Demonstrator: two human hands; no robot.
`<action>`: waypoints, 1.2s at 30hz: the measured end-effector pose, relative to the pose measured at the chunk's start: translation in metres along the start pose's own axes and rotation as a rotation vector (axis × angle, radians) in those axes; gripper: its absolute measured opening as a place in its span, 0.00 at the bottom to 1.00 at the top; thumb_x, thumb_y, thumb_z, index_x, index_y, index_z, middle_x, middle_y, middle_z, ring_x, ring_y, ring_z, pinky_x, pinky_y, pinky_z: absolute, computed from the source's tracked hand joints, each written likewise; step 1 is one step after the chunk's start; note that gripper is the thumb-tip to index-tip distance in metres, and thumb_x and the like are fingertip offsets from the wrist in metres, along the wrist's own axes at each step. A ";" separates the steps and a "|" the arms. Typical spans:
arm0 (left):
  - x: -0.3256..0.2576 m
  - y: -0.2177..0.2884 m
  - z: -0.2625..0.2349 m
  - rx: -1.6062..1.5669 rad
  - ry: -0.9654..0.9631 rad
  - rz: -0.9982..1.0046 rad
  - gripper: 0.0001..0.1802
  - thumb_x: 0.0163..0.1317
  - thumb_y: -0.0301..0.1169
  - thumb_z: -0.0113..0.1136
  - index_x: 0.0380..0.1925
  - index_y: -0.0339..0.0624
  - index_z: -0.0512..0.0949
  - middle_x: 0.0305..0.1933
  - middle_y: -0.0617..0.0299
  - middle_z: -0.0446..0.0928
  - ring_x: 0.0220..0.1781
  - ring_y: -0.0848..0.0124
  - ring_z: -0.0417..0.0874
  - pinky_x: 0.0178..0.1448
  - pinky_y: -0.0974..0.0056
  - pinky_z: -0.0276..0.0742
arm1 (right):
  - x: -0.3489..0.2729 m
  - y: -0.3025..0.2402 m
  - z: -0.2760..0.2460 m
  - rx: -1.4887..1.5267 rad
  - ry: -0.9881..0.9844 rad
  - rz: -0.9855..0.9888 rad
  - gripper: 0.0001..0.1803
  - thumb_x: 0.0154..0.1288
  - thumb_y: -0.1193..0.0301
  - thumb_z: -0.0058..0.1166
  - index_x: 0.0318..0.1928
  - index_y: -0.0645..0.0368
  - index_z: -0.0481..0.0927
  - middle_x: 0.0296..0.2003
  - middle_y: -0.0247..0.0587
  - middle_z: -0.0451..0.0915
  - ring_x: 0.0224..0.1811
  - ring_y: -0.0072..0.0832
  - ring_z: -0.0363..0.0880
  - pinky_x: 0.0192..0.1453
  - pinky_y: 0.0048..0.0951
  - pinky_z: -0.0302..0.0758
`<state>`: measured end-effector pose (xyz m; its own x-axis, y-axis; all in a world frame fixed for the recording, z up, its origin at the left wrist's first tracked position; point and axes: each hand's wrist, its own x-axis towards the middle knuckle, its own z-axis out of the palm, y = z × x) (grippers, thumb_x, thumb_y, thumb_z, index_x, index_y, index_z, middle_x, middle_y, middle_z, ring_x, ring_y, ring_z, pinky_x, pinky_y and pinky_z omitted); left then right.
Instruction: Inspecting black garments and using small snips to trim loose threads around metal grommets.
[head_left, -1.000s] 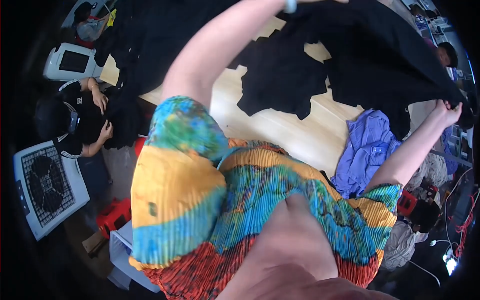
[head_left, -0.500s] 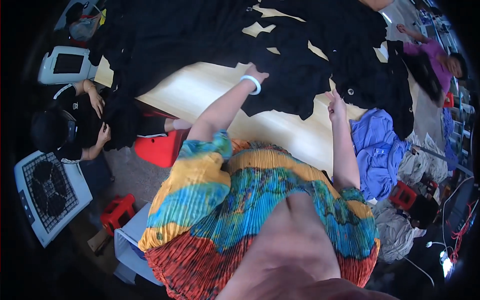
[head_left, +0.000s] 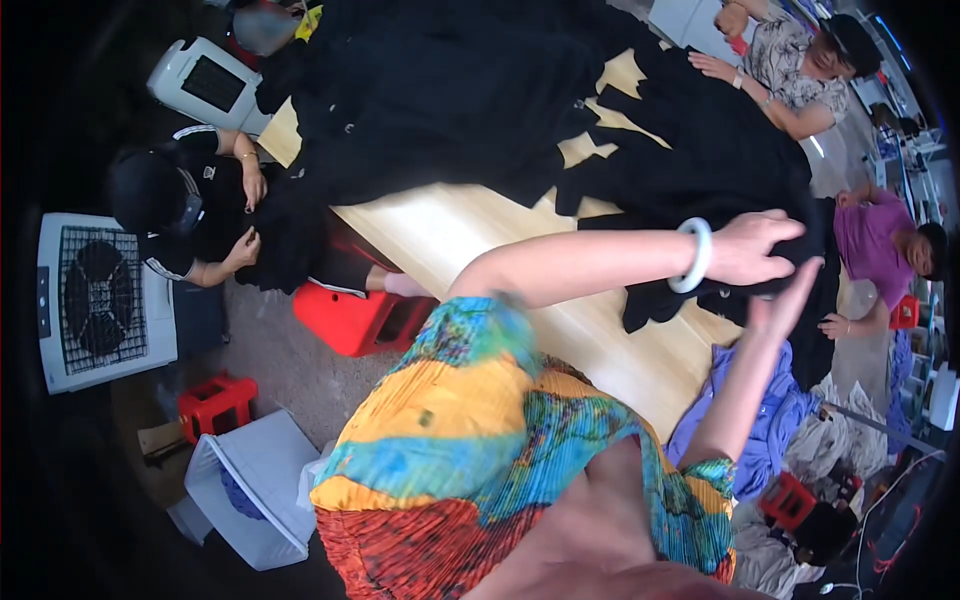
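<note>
Left hand (head_left: pixel 752 250), with a pale bangle (head_left: pixel 692 256) on the wrist, reached out toward two o'clock and rested on a black garment (head_left: pixel 700 170), fingers curled over the cloth; whether pinching or only pressing cannot be told. Right hand (head_left: pixel 785 300) held just beside it at three o'clock, fingers straight and spread, palm edge-on, grasping nothing, apparently poised to smooth or steady the cloth. Garment spread flat at the near end of a long wooden table (head_left: pixel 470 230), presumably laid out for handling; more black cloth heaped from eleven to one o'clock. Bluish-purple cloth (head_left: pixel 775 420) draped off the table edge at four o'clock, under the right forearm. At nine o'clock, a seated person in black (head_left: pixel 170 215) with both hands on dark fabric, beside a red stool (head_left: pixel 360 320) and a white fan unit (head_left: pixel 100 300). At one and three o'clock, two further people at the far side of the table.
</note>
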<state>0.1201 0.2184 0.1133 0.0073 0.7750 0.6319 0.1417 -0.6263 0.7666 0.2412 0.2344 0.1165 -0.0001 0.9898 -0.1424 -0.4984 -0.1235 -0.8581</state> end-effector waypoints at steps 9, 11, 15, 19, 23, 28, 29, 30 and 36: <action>-0.012 -0.076 -0.075 0.392 -0.256 -0.136 0.26 0.45 0.34 0.58 0.47 0.39 0.69 0.46 0.50 0.69 0.52 0.56 0.67 0.56 0.60 0.63 | 0.118 -0.054 -0.074 -0.634 0.209 -0.531 0.28 0.50 0.70 0.58 0.52 0.65 0.64 0.34 0.40 0.74 0.15 0.15 0.64 0.19 0.15 0.61; -0.033 -0.120 -0.134 0.662 -0.134 -0.377 0.24 0.44 0.33 0.58 0.44 0.39 0.71 0.40 0.49 0.73 0.45 0.54 0.72 0.52 0.59 0.67 | 0.121 -0.016 -0.119 -0.667 0.208 -0.427 0.28 0.51 0.67 0.57 0.50 0.67 0.64 0.30 0.40 0.76 0.09 0.14 0.58 0.11 0.15 0.52; -0.022 -0.149 -0.282 1.338 0.041 -0.646 0.14 0.48 0.27 0.52 0.37 0.38 0.71 0.44 0.48 0.68 0.47 0.55 0.70 0.48 0.58 0.71 | 0.089 0.080 -0.227 -0.790 0.139 -0.355 0.10 0.51 0.75 0.53 0.34 0.58 0.67 0.28 0.34 0.74 0.24 0.21 0.69 0.30 0.18 0.68; -0.045 -0.189 -0.397 1.635 0.087 -0.700 0.19 0.51 0.27 0.49 0.45 0.43 0.65 0.49 0.56 0.66 0.54 0.60 0.66 0.52 0.54 0.67 | 0.013 0.130 -0.210 -1.090 0.165 0.148 0.16 0.54 0.73 0.50 0.44 0.64 0.68 0.27 0.35 0.76 0.21 0.19 0.69 0.24 0.21 0.66; -0.037 -0.189 -0.390 1.530 -0.229 -0.963 0.23 0.55 0.35 0.52 0.51 0.43 0.62 0.45 0.54 0.74 0.53 0.61 0.71 0.61 0.52 0.55 | -0.024 0.144 -0.174 -1.122 0.020 0.285 0.17 0.54 0.77 0.49 0.46 0.65 0.68 0.30 0.38 0.76 0.32 0.20 0.73 0.39 0.17 0.66; -0.093 -0.167 -0.353 1.418 -0.148 -0.563 0.11 0.50 0.25 0.46 0.33 0.47 0.75 0.33 0.55 0.76 0.35 0.60 0.78 0.37 0.57 0.75 | -0.015 0.153 -0.119 -1.049 -0.146 0.250 0.18 0.53 0.78 0.50 0.47 0.66 0.66 0.29 0.36 0.75 0.32 0.20 0.73 0.38 0.18 0.68; -0.101 -0.147 -0.330 1.394 -0.160 -0.535 0.10 0.49 0.24 0.47 0.31 0.49 0.75 0.29 0.56 0.74 0.31 0.59 0.78 0.34 0.58 0.75 | -0.012 0.156 -0.109 -1.005 -0.169 0.277 0.17 0.54 0.77 0.50 0.46 0.66 0.68 0.30 0.37 0.75 0.33 0.21 0.74 0.38 0.19 0.69; -0.116 -0.137 -0.312 1.378 -0.159 -0.457 0.09 0.48 0.24 0.47 0.29 0.49 0.74 0.26 0.56 0.72 0.26 0.59 0.78 0.29 0.59 0.75 | -0.006 0.167 -0.106 -0.980 -0.218 0.233 0.15 0.55 0.76 0.50 0.44 0.65 0.69 0.29 0.37 0.75 0.33 0.21 0.74 0.39 0.19 0.69; -0.202 -0.071 -0.236 1.137 -0.006 -0.375 0.12 0.44 0.22 0.52 0.31 0.49 0.75 0.23 0.58 0.67 0.19 0.59 0.74 0.22 0.61 0.70 | 0.012 0.198 -0.030 -1.208 -0.478 0.037 0.12 0.60 0.62 0.48 0.35 0.59 0.75 0.22 0.37 0.75 0.25 0.24 0.73 0.33 0.24 0.69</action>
<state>-0.1247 0.0865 -0.0414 -0.2171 0.8960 0.3874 0.9301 0.0695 0.3605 0.1688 0.2198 -0.0696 -0.4288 0.8807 -0.2012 0.6000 0.1112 -0.7922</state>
